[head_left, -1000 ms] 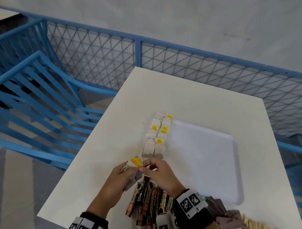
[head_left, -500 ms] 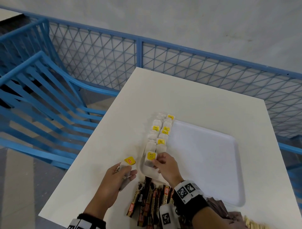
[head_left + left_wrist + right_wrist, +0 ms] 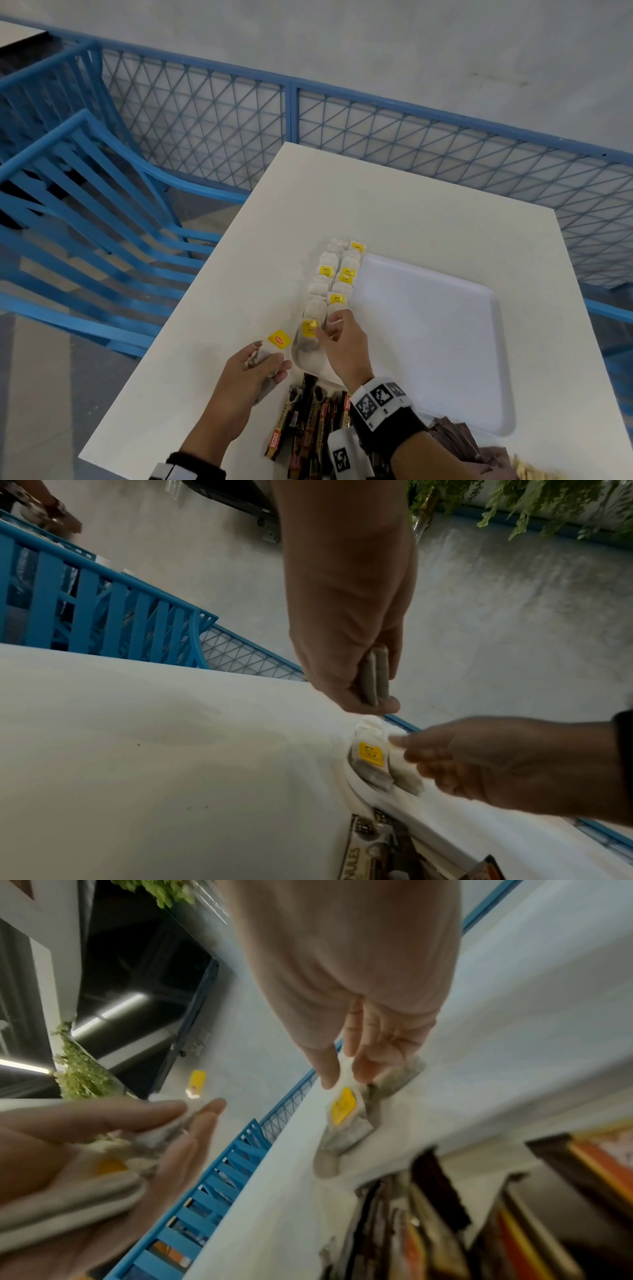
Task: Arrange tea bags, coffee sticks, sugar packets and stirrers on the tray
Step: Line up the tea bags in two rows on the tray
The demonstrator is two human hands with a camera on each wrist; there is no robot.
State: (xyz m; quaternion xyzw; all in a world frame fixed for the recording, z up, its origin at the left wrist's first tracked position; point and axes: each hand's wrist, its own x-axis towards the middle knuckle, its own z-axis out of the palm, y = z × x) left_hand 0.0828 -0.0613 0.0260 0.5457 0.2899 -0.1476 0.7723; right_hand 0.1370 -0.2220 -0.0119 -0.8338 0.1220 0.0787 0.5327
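A white tray [image 3: 428,342] lies on the white table [image 3: 394,205]. A double row of tea bags [image 3: 337,274] with yellow tags runs along its left edge. My right hand [image 3: 325,330] pinches the top of one tea bag [image 3: 309,337] lying at the near end of that row; thumb and finger show on the tea bag [image 3: 344,1110] in the right wrist view. My left hand [image 3: 270,359] is just left of the tray and grips a small stack of tea bags [image 3: 375,677], one yellow tag [image 3: 279,339] sticking up.
Coffee sticks [image 3: 308,421] lie heaped on the table by the tray's near left corner. Brown sugar packets [image 3: 455,442] and wooden stirrers [image 3: 527,471] sit at the near right. A blue chair [image 3: 85,212] and blue railing [image 3: 376,120] border the table.
My right hand took one tea bag from the stack in my left hand and carried it forward onto the tray, at the near end of the row. My left hand drifted slightly left.
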